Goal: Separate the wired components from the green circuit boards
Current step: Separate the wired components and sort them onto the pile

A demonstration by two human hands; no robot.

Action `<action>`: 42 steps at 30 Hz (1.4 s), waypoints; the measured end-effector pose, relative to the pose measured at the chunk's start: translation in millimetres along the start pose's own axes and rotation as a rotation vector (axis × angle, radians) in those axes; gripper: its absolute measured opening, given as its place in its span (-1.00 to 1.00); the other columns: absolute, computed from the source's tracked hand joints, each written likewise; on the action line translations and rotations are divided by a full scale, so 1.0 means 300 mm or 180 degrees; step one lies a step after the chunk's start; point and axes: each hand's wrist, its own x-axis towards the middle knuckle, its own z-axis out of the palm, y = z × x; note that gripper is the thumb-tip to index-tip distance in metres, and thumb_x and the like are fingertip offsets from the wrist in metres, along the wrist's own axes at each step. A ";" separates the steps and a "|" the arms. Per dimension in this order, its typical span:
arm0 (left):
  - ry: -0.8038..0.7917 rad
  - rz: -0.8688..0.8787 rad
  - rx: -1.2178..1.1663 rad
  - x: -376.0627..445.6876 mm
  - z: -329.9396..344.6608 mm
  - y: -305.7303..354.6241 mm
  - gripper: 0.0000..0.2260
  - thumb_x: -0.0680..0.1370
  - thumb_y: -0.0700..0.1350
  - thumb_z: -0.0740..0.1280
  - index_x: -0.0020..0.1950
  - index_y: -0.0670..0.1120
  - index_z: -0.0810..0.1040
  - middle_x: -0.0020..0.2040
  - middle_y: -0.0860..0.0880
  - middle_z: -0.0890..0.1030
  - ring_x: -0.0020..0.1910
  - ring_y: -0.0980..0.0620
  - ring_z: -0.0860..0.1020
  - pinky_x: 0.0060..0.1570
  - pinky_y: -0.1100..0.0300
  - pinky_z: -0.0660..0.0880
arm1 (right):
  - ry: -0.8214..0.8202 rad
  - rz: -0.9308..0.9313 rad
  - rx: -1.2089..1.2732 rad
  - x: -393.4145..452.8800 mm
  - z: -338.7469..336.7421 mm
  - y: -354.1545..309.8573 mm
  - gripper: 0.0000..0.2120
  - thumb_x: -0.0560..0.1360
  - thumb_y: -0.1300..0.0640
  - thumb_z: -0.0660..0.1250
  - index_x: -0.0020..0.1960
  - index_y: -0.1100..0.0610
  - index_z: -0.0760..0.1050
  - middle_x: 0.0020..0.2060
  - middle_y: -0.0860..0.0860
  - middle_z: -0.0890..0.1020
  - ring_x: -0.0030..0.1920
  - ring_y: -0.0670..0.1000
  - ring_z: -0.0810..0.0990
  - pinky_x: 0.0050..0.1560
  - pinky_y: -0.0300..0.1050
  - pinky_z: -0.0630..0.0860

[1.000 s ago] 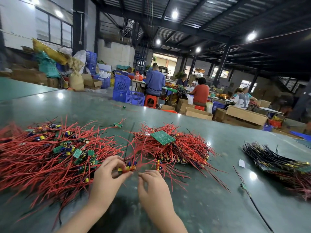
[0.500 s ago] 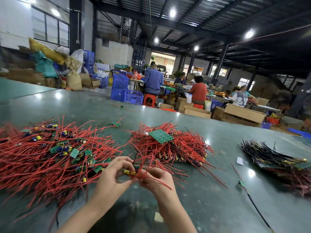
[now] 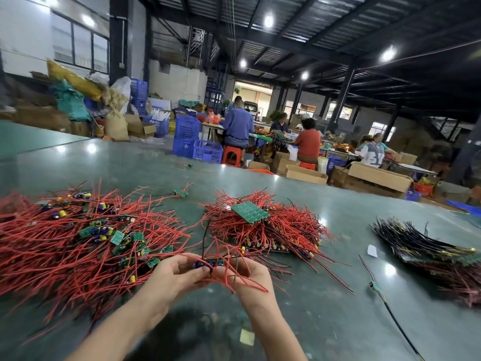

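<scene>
Circuit boards (image 3: 250, 211) on green table (image 3: 338, 321), warehouse

green worktable (image 3: 325, 303) with two small paper scraps (image 3: 372, 250) lying well apart. beyond its far edge, blue plastic crates (image 3: 197, 142), a red stool (image 3: 231, 155), open cardboard boxes (image 3: 380, 176). seated workers (image 3: 238, 126) at a far bench. stuffed sacks (image 3: 78, 89) piled by the left wall. ceiling lamps (image 3: 268, 21) lit overhead.
</scene>
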 end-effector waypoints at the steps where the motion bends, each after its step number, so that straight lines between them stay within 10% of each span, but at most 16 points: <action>1: -0.0019 0.0012 0.0033 0.000 -0.003 0.000 -0.87 0.31 -0.36 0.40 -0.17 -0.24 0.59 -0.26 -0.21 0.68 -0.33 -0.03 0.66 -0.36 0.23 0.59 | 0.0004 -0.0013 -0.0043 0.001 0.002 -0.001 -0.88 0.35 0.31 0.47 -0.27 0.12 0.59 -0.36 0.00 0.60 -0.32 -0.11 0.47 -0.25 -0.26 0.39; 14: -0.0508 0.0114 0.0381 -0.025 -0.018 0.025 -0.85 0.32 -0.26 0.40 -0.16 -0.20 0.71 -0.15 -0.24 0.69 -0.26 -0.01 0.67 -0.26 0.25 0.58 | -0.0315 -0.0208 -0.0625 0.002 -0.012 0.015 -0.71 0.43 0.25 0.43 -0.38 -0.08 0.64 -0.44 -0.07 0.60 -0.31 -0.09 0.49 -0.22 -0.14 0.43; 21: -0.0608 -0.0157 0.0077 -0.016 -0.028 0.017 -0.65 0.22 -0.10 0.60 -0.07 -0.21 0.70 -0.09 -0.22 0.69 -0.19 -0.04 0.67 -0.23 0.21 0.59 | -0.0602 -0.0096 -0.0254 -0.012 -0.039 -0.007 -0.84 0.46 0.23 0.40 -0.05 0.33 0.61 -0.17 0.22 0.65 -0.16 0.01 0.55 -0.07 -0.11 0.50; 29: -0.0064 -0.0113 -0.1129 -0.003 -0.033 0.049 -0.80 0.35 -0.31 0.31 -0.39 -0.14 0.69 -0.37 -0.11 0.66 -0.41 -0.02 0.65 -0.39 0.19 0.60 | 0.0134 0.0322 0.1810 0.016 -0.048 -0.018 -0.85 0.24 0.25 0.41 -0.19 0.24 0.59 -0.33 0.10 0.65 -0.38 -0.05 0.59 -0.31 -0.27 0.56; 35: -0.0164 -0.0322 -0.1023 -0.006 -0.035 0.045 -0.76 0.31 -0.27 0.35 -0.03 -0.23 0.55 -0.28 -0.16 0.67 -0.38 -0.06 0.65 -0.39 0.20 0.60 | 0.0705 0.0331 0.3188 0.028 -0.090 -0.045 -0.75 0.13 0.18 0.55 -0.25 0.26 0.61 -0.36 0.11 0.62 -0.41 -0.05 0.61 -0.37 -0.26 0.58; 38: 0.0005 -0.0262 -0.0035 -0.012 -0.025 0.041 -0.81 0.37 -0.32 0.38 -0.03 -0.25 0.53 -0.29 -0.15 0.67 -0.37 -0.05 0.64 -0.38 0.20 0.58 | 0.0686 0.0273 0.3446 0.025 -0.106 -0.061 -0.37 -0.26 0.11 0.71 -0.27 0.27 0.58 -0.39 0.14 0.62 -0.41 -0.01 0.62 -0.42 -0.25 0.58; 42: -0.0023 0.0696 0.2744 -0.034 -0.020 0.001 -0.87 0.42 -0.18 0.48 -0.07 -0.06 0.63 -0.17 0.07 0.68 -0.11 0.15 0.63 -0.06 0.34 0.50 | 0.0476 0.0405 0.2843 0.009 -0.065 -0.065 -0.62 0.13 0.12 0.52 -0.14 0.25 0.51 -0.39 0.10 0.60 -0.45 -0.07 0.58 -0.53 -0.34 0.48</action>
